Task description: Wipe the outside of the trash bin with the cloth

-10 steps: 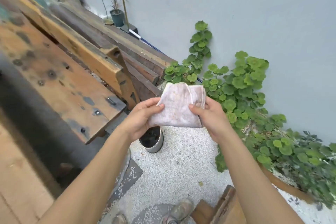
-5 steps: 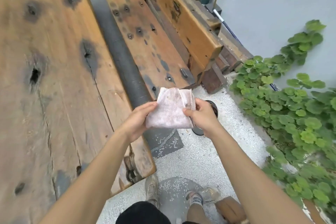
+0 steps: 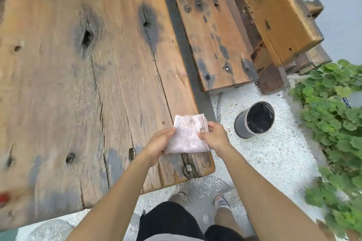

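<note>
Trash bin [image 3: 242, 123] – a small grey cylinder with a dark liner inside – stands on the pale pebbled ground [image 3: 274, 154], its open mouth showing to the camera. It sits to the right of the hands and apart from them, between the end of a weathered plank bench [image 3: 213, 35] and a bank of round green leaves [image 3: 333, 115].

Neither hand touches the bin. Both hands grip the cloth [image 3: 186, 137], a folded, pale pinkish square with faint stains, held up in the air over the near right corner of the wooden worktop [image 3: 78, 64]. The left hand [image 3: 156, 145] holds its left edge, the thumb on the front face and the fingers curled behind. The right hand [image 3: 214, 136] pinches the right edge, where the folded layers and a stitched hem show.

The worktop is a thick slab of worn wood with dark knots, long cracks and grey patches; a metal fitting is set near its corner, just below the cloth. A small red thing at its far left edge is too blurred to name.

Below the arms, the person's black shorts [image 3: 168, 221] and two worn shoes [image 3: 181, 194] show – both feet on the ground beside the worktop's end.
</note>
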Demonstrator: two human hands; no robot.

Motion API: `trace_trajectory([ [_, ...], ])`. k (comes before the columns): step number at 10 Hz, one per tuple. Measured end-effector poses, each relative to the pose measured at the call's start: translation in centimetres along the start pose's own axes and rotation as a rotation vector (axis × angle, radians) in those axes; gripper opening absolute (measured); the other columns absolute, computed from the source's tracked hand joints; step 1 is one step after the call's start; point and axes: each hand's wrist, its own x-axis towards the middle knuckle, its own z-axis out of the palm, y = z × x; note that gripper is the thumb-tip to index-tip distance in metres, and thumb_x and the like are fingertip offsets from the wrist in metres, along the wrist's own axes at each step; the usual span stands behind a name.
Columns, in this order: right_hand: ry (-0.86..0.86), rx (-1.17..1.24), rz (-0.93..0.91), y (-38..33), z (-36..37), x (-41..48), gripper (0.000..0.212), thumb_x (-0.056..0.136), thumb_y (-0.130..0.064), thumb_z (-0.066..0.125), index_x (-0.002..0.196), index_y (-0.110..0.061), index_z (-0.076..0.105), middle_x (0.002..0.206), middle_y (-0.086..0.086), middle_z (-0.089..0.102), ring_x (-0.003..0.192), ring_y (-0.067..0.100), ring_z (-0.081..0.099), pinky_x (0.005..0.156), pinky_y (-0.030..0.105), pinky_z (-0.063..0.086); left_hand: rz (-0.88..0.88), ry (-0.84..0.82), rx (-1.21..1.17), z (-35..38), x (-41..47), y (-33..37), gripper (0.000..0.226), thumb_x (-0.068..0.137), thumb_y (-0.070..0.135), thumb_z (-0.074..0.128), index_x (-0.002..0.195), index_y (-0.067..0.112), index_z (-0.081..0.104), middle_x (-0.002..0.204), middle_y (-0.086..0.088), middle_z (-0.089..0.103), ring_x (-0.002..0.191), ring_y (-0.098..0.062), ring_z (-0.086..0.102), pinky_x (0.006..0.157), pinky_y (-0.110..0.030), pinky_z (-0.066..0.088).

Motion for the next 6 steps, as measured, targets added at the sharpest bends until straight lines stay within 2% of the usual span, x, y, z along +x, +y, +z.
trace_trajectory([
  [1, -0.031, -0.062, 0.031, 1.5, 1.9, 1.5, 0.038, 0.074, -0.002, 0.075, 0.108, -0.019, 0.069, 0.099, -0.001, 0.076, 0.093, 0.023, 0.072, 0.087, 0.049, 0.058, -0.032, 0.038, -0.007, -0.4, 0.5, -1.2, 0.024, 0.100, 0.039, 0.056, 0.117, 0.027, 0.068, 0.115, 0.007, 0.071, 0.103, -0.015, 0.068, 0.101, -0.045, 0.052],
  [2, -0.050, -0.089, 0.035, 2.0, 3.2, 2.0, 0.056, 0.074, -0.006, 0.076, 0.127, -0.019, 0.063, 0.105, -0.004, 0.075, 0.095, 0.021, 0.071, 0.089, 0.047, 0.058, -0.068, 0.034, 0.010, -0.8, 1.2, -2.4, 0.026, 0.100, 0.042, 0.056, 0.116, 0.024, 0.066, 0.112, 0.004, 0.072, 0.101, -0.017, 0.069, 0.097, -0.045, 0.054],
  [3, -0.058, -0.051, 0.048, 1.8, 3.5, 1.9, 0.056, 0.082, -0.001, 0.073, 0.133, -0.018, 0.059, 0.112, -0.001, 0.074, 0.097, 0.019, 0.069, 0.081, 0.034, 0.056, -0.096, 0.064, 0.102, -1.6, 2.1, -3.2, 0.032, 0.100, 0.044, 0.056, 0.116, 0.018, 0.065, 0.110, 0.000, 0.072, 0.098, -0.019, 0.070, 0.083, -0.038, 0.059],
  [4, -0.050, -0.019, 0.044, 2.2, 2.4, 1.6, 0.053, 0.087, -0.006, 0.070, 0.136, -0.018, 0.056, 0.120, 0.000, 0.072, 0.102, 0.017, 0.067, 0.087, 0.033, 0.054, -0.056, 0.125, 0.322, -2.0, 2.9, -3.2, 0.041, 0.100, 0.046, 0.053, 0.095, 0.010, 0.070, 0.089, -0.003, 0.072, 0.083, -0.022, 0.069, 0.068, -0.032, 0.055],
  [5, 0.011, -0.079, 0.033, 2.3, -0.4, 0.5, 0.051, 0.092, -0.016, 0.067, 0.141, -0.018, 0.051, 0.126, 0.002, 0.065, 0.113, 0.021, 0.062, 0.097, 0.028, 0.045, 0.180, 0.282, 0.911, -1.3, 3.4, -2.3, 0.049, 0.102, 0.049, 0.041, 0.077, 0.010, 0.059, 0.078, -0.009, 0.063, 0.073, -0.028, 0.059, 0.065, -0.036, 0.045],
  [6, 0.214, -0.156, -0.043, 3.1, -4.9, -0.8, 0.055, 0.096, -0.026, 0.064, 0.147, -0.018, 0.046, 0.140, 0.008, 0.059, 0.127, 0.027, 0.056, 0.106, 0.035, 0.041, 0.446, 0.297, 1.105, 2.6, 3.4, 0.1, 0.045, 0.102, 0.046, 0.042, 0.116, 0.009, 0.064, 0.117, -0.016, 0.064, 0.105, -0.035, 0.062, 0.083, -0.039, 0.048],
])
